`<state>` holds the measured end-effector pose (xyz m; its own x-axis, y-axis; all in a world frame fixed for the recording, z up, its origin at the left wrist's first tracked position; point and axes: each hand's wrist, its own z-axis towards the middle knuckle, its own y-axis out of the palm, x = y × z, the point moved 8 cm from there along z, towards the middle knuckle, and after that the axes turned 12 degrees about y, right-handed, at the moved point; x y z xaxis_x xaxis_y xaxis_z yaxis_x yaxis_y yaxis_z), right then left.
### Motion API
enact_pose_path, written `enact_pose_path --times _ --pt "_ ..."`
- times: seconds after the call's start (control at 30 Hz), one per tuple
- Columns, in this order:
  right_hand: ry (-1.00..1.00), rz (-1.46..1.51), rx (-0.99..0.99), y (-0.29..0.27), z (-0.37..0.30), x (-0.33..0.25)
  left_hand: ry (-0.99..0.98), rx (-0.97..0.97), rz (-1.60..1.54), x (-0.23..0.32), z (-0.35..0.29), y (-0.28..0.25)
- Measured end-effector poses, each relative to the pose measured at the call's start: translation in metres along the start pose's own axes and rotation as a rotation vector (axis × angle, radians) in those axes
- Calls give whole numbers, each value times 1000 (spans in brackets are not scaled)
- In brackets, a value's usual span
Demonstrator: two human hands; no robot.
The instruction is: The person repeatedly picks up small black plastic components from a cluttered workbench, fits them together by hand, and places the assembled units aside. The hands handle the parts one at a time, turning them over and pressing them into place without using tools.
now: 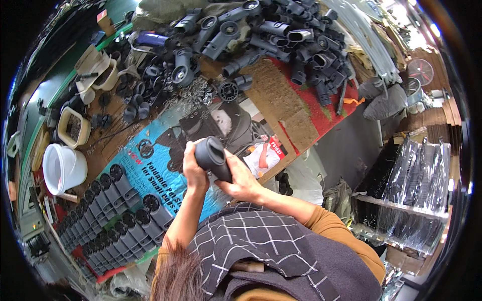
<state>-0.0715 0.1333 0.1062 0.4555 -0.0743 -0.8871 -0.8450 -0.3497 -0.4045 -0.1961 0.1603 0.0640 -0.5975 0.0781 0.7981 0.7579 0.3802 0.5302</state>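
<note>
Between my two hands is a dark grey plastic tube-shaped part (213, 154) with a rounded, capped end turned upward. My left hand (194, 168) is closed on its left side, the thumb near the top. From the right, my right hand (241, 176) wraps its lower side. The part is held above a blue printed sheet (165, 150) on the bench. Just beyond it lies a round black spoked piece (228, 91) joined to a short grey tube. To the left stand rows of similar grey plastic parts (108, 198) with round ends.
A big heap of grey plastic tube parts (276, 35) covers the bench's far side. Loose metal rings (193, 95) lie before it. At left are a white bucket (64, 168) and a cream tub (74, 128) of small parts. Plastic-wrapped black stacks (414, 185) stand at right.
</note>
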Motion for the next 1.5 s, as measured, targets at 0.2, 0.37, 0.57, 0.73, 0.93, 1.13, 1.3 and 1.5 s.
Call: enact_pose_path --times 0.2,0.37,0.57,0.73,0.93,1.13,1.3,1.5 --pt "207 -300 216 -51 7 59 -228 -135 166 -29 -5 4" --pt "508 -503 339 -112 26 133 -109 -69 419 -19 -2 -47" --pt "73 -462 587 -152 162 85 -110 9 485 -11 -6 -83" --pt "815 -423 632 -176 279 105 -123 81 465 1 3 -88" --pt "828 50 633 -177 294 117 -67 38 433 11 23 -75" --pt "241 407 101 -71 171 51 21 -58 246 12 47 -29" --pt "-28 -259 -36 24 83 13 92 -56 453 9 46 -40" --pt "292 -421 -180 55 43 60 361 -33 970 55 81 -88"
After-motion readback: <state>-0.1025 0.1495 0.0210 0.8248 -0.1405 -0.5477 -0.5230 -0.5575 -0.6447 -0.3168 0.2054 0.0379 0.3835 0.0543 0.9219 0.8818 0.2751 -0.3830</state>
